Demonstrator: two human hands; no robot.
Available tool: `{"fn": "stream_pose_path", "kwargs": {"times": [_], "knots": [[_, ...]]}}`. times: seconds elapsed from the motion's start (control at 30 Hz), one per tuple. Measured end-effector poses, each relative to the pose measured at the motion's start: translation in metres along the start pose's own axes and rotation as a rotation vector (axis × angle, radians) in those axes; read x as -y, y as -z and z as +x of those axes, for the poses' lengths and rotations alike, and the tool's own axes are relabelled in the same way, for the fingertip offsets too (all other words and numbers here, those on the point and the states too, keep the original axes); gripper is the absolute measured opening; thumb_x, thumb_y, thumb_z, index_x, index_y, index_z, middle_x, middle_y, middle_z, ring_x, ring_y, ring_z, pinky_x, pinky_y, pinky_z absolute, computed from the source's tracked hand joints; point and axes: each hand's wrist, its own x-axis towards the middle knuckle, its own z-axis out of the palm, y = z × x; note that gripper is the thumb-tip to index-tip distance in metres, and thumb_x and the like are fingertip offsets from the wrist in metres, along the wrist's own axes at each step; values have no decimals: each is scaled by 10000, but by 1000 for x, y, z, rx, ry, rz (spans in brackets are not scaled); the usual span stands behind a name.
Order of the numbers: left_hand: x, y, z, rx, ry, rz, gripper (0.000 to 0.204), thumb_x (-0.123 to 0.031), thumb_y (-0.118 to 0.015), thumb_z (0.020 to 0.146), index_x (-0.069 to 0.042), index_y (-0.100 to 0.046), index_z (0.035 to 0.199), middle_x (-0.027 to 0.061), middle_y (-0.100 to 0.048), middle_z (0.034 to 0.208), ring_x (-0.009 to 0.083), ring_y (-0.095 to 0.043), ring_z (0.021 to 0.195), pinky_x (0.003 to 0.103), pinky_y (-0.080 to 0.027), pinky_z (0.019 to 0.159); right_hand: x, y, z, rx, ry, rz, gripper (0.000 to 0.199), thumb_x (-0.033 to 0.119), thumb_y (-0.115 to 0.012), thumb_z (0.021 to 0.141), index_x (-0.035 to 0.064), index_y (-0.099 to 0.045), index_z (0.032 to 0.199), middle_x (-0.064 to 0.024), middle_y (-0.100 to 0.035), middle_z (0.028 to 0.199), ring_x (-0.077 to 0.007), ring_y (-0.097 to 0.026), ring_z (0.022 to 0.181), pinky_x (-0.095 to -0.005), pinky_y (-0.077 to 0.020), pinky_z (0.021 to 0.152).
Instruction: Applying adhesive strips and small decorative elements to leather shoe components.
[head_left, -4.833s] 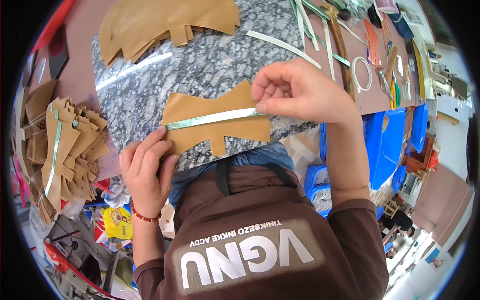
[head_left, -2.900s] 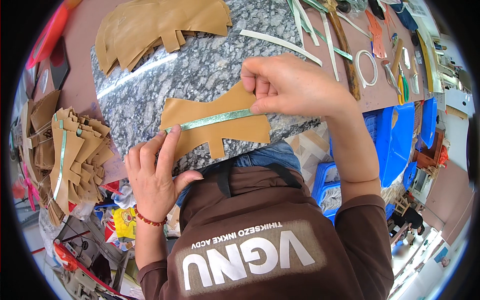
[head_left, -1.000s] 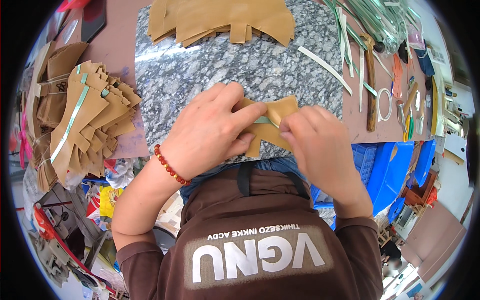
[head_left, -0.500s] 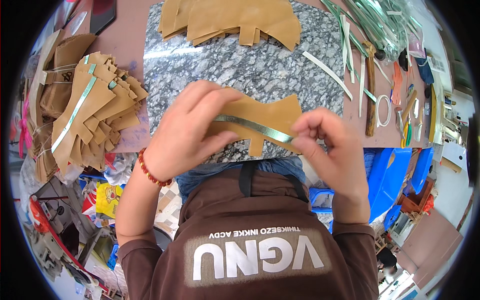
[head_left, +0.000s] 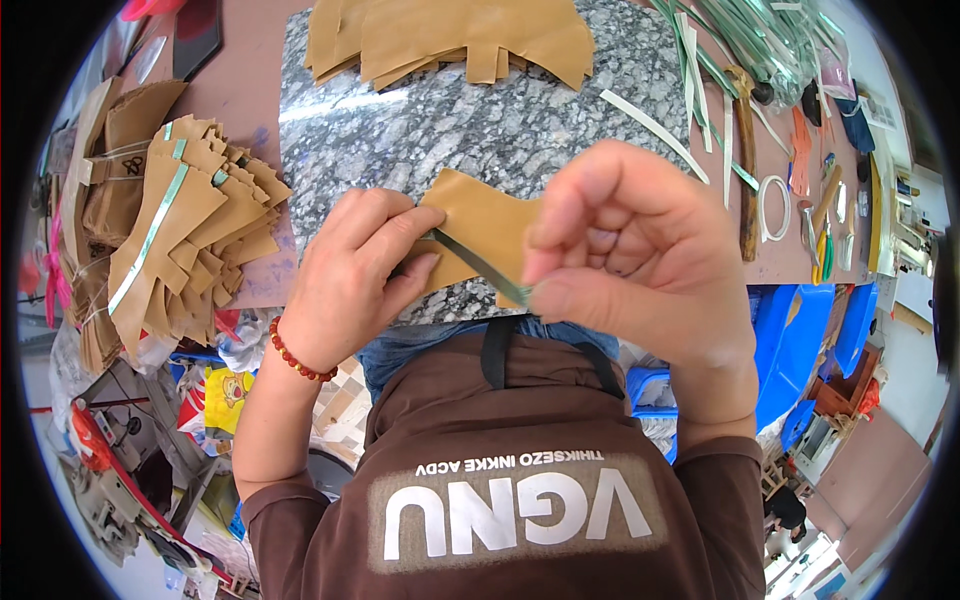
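A: On the near edge of the granite slab [head_left: 480,130] lies the tan leather piece [head_left: 480,225], with a thin green strip [head_left: 475,262] running diagonally across it. We hold the piece flat with our left hand [head_left: 350,290], fingers spread and pressing on its left part, thumb beside the strip's upper end.

B: And our right hand [head_left: 640,260]?

A: Raised, thumb and forefinger pinched on the strip's lower end, near the front rim of the slab. Remaining fingers curled loosely.

B: Notes on doing the step well?

A: Judgement only: we should keep the strip taut and low, drawing it at a shallow angle along its own line, while the left hand keeps weight just next to the point where strip meets leather. A steep pull could lift or crease the piece.

B: Against the picture half a second ago?

A: The right hand has come up and closer to the camera, so it looks much larger. The strip, which then spanned most of the piece, now shows a shorter stretch between the hands. Left hand has stayed planted on the leather.

B: Surroundings?

A: Stack of like tan pieces [head_left: 450,35] at the slab's far edge; a heap of finished pieces with green strips [head_left: 170,230] on the surface to our left; loose pale strips [head_left: 700,80] and a tape ring [head_left: 772,207] to our right.
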Motion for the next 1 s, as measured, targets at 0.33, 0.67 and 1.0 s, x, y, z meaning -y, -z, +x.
{"fn": "stream_pose_path", "kwargs": {"times": [0.33, 0.67, 1.0], "knots": [[3, -1, -1, 0, -2, 2, 391, 11, -754, 714, -47, -663, 1090, 100, -613, 982, 287, -582, 856, 379, -490, 752, -26, 68, -7, -60, -131, -385, 239, -23, -755, 799, 10, -587, 966, -5, -628, 829, -46, -618, 771, -189, -512, 675], [-1, -2, 1, 34, 19, 47, 321, 22, -741, 723, -80, -708, 1026, 79, -559, 908, 253, -564, 827, 354, -469, 722, -45, 82, -1, -19, -144, -661, 229, 59, -771, 795, 11, -595, 934, 7, -606, 763, -43, -569, 689, -200, -477, 615], [-2, -3, 1, 69, 24, 62, 353, 30, -731, 742, -106, -725, 1068, 73, -528, 891, 239, -534, 795, 343, -460, 699, -38, 82, 6, 51, -81, -851, 274, 103, -775, 751, 11, -568, 905, -73, -644, 691, -130, -622, 610, -266, -474, 554]]}}
